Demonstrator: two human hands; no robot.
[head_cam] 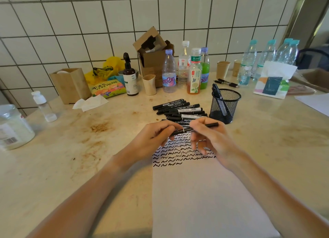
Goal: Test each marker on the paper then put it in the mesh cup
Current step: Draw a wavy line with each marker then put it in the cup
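Note:
Both hands hold one black marker (211, 125) level above the top of the white paper (201, 198). My left hand (156, 136) grips its left end and my right hand (210, 138) grips its middle, with the right end sticking out toward the mesh cup. Rows of black squiggles (170, 155) cover the upper part of the paper. A pile of several black markers (179, 110) lies just beyond my hands. The black mesh cup (224, 106) stands to the right of the pile with markers leaning inside it.
Bottles (169, 72), a brown spray bottle (130, 77), paper cups (222, 68), an open cardboard box (153, 50) and a tissue pack (272, 84) line the back by the tiled wall. A glass jar (12, 127) and small bottle (43, 106) stand left. Pens (226, 82) lie behind the cup.

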